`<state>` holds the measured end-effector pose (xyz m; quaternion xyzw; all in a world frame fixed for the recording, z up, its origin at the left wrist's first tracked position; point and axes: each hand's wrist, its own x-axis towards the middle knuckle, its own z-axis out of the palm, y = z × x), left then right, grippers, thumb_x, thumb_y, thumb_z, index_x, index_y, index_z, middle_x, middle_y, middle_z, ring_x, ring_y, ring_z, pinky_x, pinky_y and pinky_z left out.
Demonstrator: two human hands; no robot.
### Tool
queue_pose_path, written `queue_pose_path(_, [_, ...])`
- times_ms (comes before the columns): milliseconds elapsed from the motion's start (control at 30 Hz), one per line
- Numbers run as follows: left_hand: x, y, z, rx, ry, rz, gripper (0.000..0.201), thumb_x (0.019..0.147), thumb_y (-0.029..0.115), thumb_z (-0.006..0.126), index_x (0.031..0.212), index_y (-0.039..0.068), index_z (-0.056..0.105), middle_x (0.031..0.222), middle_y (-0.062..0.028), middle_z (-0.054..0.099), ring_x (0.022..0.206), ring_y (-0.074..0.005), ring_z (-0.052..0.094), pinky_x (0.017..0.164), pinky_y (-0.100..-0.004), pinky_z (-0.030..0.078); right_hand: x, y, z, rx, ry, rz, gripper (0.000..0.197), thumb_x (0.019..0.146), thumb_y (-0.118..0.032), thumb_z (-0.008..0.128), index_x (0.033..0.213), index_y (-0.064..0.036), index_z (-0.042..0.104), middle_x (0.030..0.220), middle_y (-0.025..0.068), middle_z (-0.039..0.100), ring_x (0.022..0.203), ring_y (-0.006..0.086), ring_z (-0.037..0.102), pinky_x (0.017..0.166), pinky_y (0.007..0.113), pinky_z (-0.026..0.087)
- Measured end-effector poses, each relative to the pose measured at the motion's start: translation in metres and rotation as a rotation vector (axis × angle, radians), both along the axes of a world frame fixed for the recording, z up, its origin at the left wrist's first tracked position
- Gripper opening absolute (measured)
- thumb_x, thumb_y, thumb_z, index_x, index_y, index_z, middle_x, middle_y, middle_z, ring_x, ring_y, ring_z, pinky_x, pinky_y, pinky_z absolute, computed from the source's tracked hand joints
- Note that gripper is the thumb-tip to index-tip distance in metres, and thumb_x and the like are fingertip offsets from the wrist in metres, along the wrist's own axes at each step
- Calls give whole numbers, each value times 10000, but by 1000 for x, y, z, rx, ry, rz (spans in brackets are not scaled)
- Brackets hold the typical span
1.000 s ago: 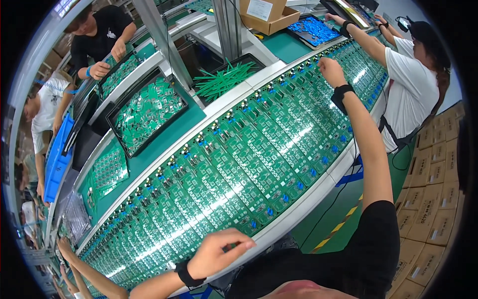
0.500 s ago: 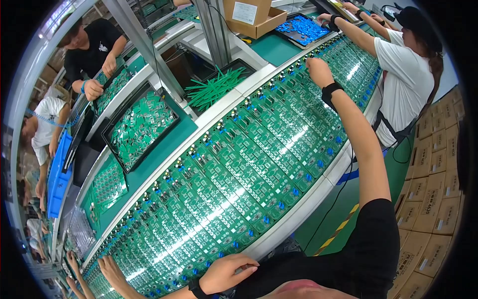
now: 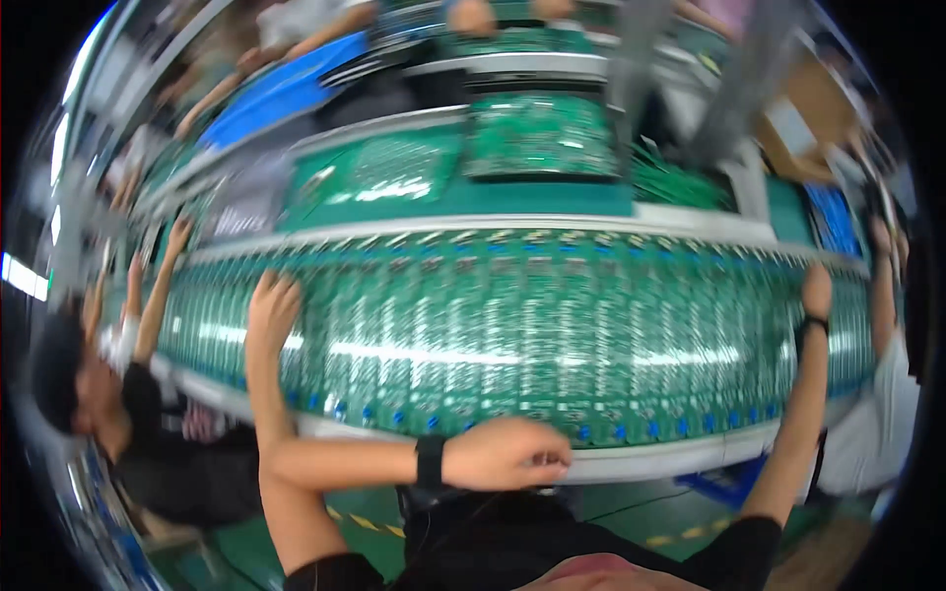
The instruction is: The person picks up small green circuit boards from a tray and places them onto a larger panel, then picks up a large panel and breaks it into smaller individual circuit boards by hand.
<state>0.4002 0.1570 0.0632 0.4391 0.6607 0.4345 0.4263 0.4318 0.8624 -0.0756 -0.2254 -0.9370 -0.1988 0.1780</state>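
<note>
My left hand [image 3: 505, 454], black band at its wrist, is held across my front over the near rail [image 3: 631, 463]. Its fingers are curled in; whatever they hold is hidden. My right hand [image 3: 817, 288], also with a black wrist band, is at the far right over the far edge of the green circuit boards [image 3: 552, 340]. Its fingers are closed together, blurred, and their contents do not show. The boards lie side by side in a long row, with small dark and light components along the far edge and blue components [image 3: 621, 431] along the near edge.
Left of me, a co-worker's hand [image 3: 274, 305] reaches over the boards. Beyond the far rail are a black tray of green boards [image 3: 542, 133], green strips [image 3: 680, 182], a blue tray [image 3: 836, 222] and a cardboard box [image 3: 803, 118]. Another co-worker [image 3: 872, 424] stands at right.
The view has swung left and is now blurred; the board row now runs level. My right hand stays at the boards' far edge, and my left hand remains curled in front of me.
</note>
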Motion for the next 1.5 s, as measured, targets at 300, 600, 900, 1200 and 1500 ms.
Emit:
queue_pose_path(300, [-174,-67,-9,19,287,913,193,754,202,590,872,52,621,783,-76,632,690,-202,612,625,-317,488,-5,-135,71,-238,127,147,191,826,-140,504,980,-37,552,859,201,586,790,367,548,672,416,428])
queue_pose_path(600, [-298,-78,-27,-849,1196,753,689,711,171,614,1323,232,304,1388,-122,261,1263,-293,284,981,-492,281,92,-437,137,-917,118,484,106,792,-70,565,872,-3,582,823,80,595,695,173,528,647,278,421])
queue_pose_path(900, [-311,-57,-11,-1077,1043,367,1178,504,171,803,1377,322,26,1444,-86,100,1327,-290,97,1023,-541,186,111,-526,70,-943,581,400,44,801,-8,536,774,26,539,747,104,568,653,196,522,624,286,414])
queue_pose_path(1200, [-330,-44,-2,-1160,1118,135,1264,425,258,848,1379,302,20,1439,-70,127,1323,-288,115,1026,-539,164,112,-527,60,-975,663,288,36,769,36,516,750,9,531,707,119,574,651,252,534,602,327,424])
queue_pose_path(1500, [-336,-43,12,-1079,1138,85,1164,362,369,846,1339,210,232,1324,-119,334,1258,-292,276,1005,-493,216,109,-520,61,-990,635,361,79,804,22,492,726,18,494,695,105,540,606,193,507,572,291,405])
